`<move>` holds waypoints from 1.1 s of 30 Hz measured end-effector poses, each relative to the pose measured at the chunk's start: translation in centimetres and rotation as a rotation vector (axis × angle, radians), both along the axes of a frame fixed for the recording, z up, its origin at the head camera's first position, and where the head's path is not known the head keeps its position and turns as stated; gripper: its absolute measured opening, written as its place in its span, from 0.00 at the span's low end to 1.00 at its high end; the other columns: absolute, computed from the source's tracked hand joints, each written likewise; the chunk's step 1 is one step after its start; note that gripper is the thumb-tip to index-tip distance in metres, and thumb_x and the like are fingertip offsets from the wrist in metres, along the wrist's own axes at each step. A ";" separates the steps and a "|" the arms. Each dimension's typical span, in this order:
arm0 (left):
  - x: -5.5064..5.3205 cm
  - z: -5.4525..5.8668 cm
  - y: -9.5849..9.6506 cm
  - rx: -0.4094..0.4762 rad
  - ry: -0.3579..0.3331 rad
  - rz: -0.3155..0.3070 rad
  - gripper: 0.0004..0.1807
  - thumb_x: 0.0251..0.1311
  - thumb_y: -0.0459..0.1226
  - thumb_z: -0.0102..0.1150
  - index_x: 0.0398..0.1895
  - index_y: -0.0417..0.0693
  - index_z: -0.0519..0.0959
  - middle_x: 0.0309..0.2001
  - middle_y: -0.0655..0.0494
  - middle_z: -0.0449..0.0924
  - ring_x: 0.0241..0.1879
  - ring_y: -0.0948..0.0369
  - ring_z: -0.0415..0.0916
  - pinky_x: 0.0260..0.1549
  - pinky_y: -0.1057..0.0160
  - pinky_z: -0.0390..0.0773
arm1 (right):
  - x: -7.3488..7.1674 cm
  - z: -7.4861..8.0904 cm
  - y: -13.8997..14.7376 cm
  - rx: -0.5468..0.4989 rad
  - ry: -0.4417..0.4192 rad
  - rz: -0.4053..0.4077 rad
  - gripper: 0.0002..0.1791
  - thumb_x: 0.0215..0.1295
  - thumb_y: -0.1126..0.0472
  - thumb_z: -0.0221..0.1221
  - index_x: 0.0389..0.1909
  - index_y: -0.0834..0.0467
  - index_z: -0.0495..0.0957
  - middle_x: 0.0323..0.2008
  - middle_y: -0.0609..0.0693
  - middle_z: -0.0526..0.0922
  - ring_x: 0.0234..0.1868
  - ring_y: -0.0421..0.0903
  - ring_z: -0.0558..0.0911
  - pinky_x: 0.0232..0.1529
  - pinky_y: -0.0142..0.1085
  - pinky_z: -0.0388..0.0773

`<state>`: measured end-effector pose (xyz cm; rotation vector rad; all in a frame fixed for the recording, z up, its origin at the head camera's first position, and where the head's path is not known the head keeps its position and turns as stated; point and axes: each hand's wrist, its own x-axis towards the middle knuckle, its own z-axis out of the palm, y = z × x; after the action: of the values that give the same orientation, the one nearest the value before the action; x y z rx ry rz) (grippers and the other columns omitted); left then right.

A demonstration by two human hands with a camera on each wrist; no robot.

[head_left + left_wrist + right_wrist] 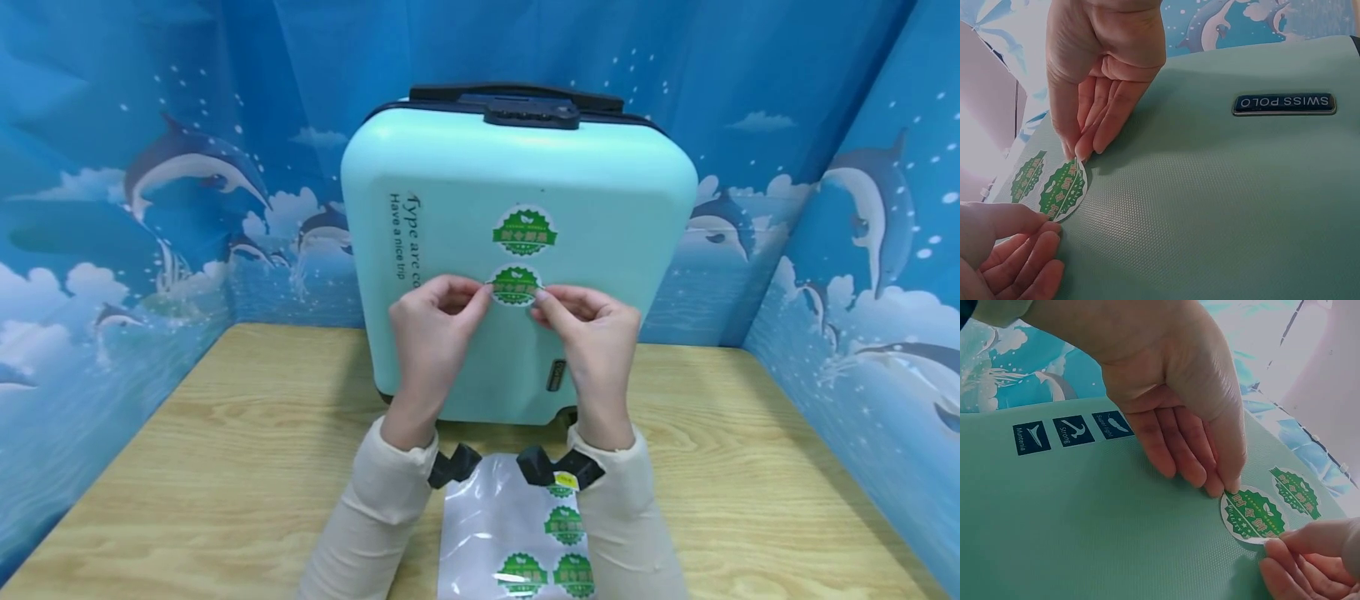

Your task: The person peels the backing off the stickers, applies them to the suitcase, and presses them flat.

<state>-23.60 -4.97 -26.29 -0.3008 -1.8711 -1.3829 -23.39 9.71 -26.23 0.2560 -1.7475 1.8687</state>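
Observation:
Both hands are at the front of a mint-green suitcase (pixel 517 158) that stands upright. Between them is a round green-and-white sticker (pixel 516 287). My left hand (pixel 435 329) pinches its left edge between thumb and fingers, and my right hand (pixel 596 333) pinches the right edge. A similar sticker (pixel 525 231) is on the shell just above. In the left wrist view the held sticker (pixel 1063 190) lies close against the textured shell; whether it touches all over, I cannot tell. The right wrist view shows the same sticker (pixel 1254 514), its white rim visible beside the fingertips.
A glossy sticker sheet (pixel 487 525) with several green stickers lies on the wooden table (pixel 247 467), partly under the forearms. A black handle (pixel 525 96) tops the suitcase. A dark badge (pixel 1284 104) sits low on its front. Blue dolphin-print curtains (pixel 300 125) surround the table.

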 end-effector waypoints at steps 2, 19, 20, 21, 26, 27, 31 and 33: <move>0.0 0.0 -0.1 -0.003 0.002 0.008 0.06 0.53 0.36 0.67 0.25 0.42 0.84 0.24 0.55 0.84 0.21 0.68 0.78 0.19 0.69 0.76 | 0.0 0.0 0.0 0.003 0.001 0.000 0.11 0.51 0.64 0.70 0.32 0.67 0.84 0.23 0.49 0.86 0.25 0.45 0.85 0.35 0.40 0.83; 0.3 0.4 0.1 0.031 -0.028 -0.076 0.06 0.55 0.37 0.66 0.32 0.42 0.86 0.31 0.53 0.86 0.27 0.66 0.82 0.25 0.68 0.80 | 0.0 -0.3 0.1 0.014 0.025 0.011 0.12 0.52 0.62 0.69 0.33 0.67 0.84 0.24 0.50 0.86 0.26 0.46 0.85 0.35 0.40 0.83; 0.4 0.4 0.2 0.031 -0.031 -0.084 0.07 0.55 0.36 0.66 0.33 0.42 0.86 0.31 0.53 0.86 0.27 0.66 0.82 0.26 0.68 0.80 | -0.1 -0.3 0.1 0.016 0.026 0.011 0.12 0.52 0.62 0.69 0.33 0.67 0.84 0.24 0.50 0.86 0.26 0.46 0.85 0.35 0.40 0.83; 0.4 0.4 0.3 0.033 -0.034 -0.092 0.07 0.55 0.36 0.66 0.33 0.42 0.86 0.32 0.53 0.86 0.27 0.66 0.81 0.26 0.68 0.80 | -0.1 -0.3 0.1 0.017 0.028 0.012 0.12 0.52 0.62 0.69 0.33 0.67 0.84 0.24 0.50 0.86 0.26 0.46 0.85 0.35 0.40 0.83; 0.5 0.4 0.8 0.049 -0.043 -0.137 0.07 0.57 0.36 0.65 0.34 0.41 0.85 0.32 0.53 0.86 0.27 0.65 0.81 0.26 0.68 0.80 | -0.1 -0.3 0.1 0.023 0.039 0.020 0.12 0.53 0.61 0.69 0.33 0.66 0.84 0.25 0.52 0.86 0.27 0.47 0.85 0.35 0.40 0.83; 0.5 0.4 0.9 0.054 -0.045 -0.147 0.08 0.57 0.36 0.64 0.35 0.40 0.85 0.32 0.53 0.86 0.26 0.65 0.80 0.25 0.68 0.80 | 0.0 -0.3 0.1 0.023 0.041 0.022 0.12 0.53 0.61 0.69 0.33 0.67 0.84 0.25 0.52 0.86 0.27 0.47 0.85 0.35 0.40 0.83; 0.4 0.4 1.3 0.081 -0.046 -0.187 0.09 0.58 0.37 0.63 0.36 0.39 0.85 0.32 0.51 0.86 0.27 0.64 0.81 0.26 0.67 0.81 | 0.0 -0.2 0.1 0.033 0.045 0.019 0.12 0.54 0.61 0.68 0.33 0.66 0.84 0.25 0.52 0.86 0.27 0.47 0.85 0.35 0.40 0.83; 0.4 0.5 1.4 0.086 -0.044 -0.200 0.09 0.59 0.37 0.63 0.36 0.39 0.85 0.32 0.51 0.86 0.27 0.64 0.81 0.27 0.67 0.81 | 0.0 -0.2 0.1 0.041 0.046 0.015 0.11 0.54 0.61 0.68 0.33 0.66 0.84 0.25 0.52 0.86 0.27 0.46 0.85 0.35 0.40 0.83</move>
<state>-23.17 -3.53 -25.83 -0.4268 -1.8511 -1.6113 -23.35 9.81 -26.44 0.3261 -1.7589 1.8246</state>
